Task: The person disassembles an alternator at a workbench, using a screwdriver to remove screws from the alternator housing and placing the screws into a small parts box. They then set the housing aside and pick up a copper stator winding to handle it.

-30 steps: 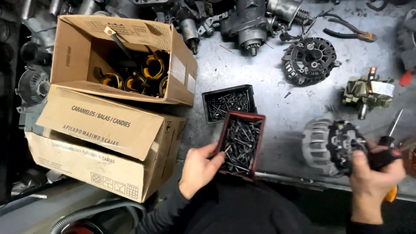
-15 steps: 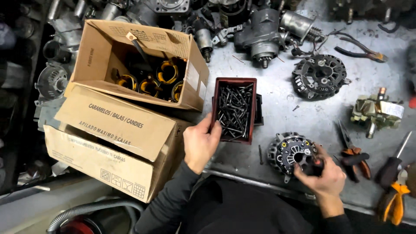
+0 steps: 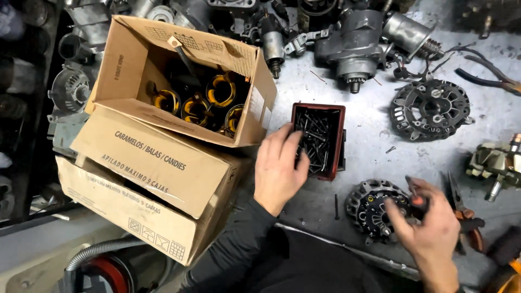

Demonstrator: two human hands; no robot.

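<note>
An open brown cardboard box tilts atop two closed brown cartons: the upper carton directly beneath it, the lower carton under that, both bearing dark printing and small square symbols on their sides.

Red rectangular tray: lying flat on the grey counter, just beside the tilted open carton, holding a tangle of dark screws (heaped loosely).

Round black alternator housing: resting face-up near the counter's front edge, vents and inner terminals showing, below the tray.
</note>
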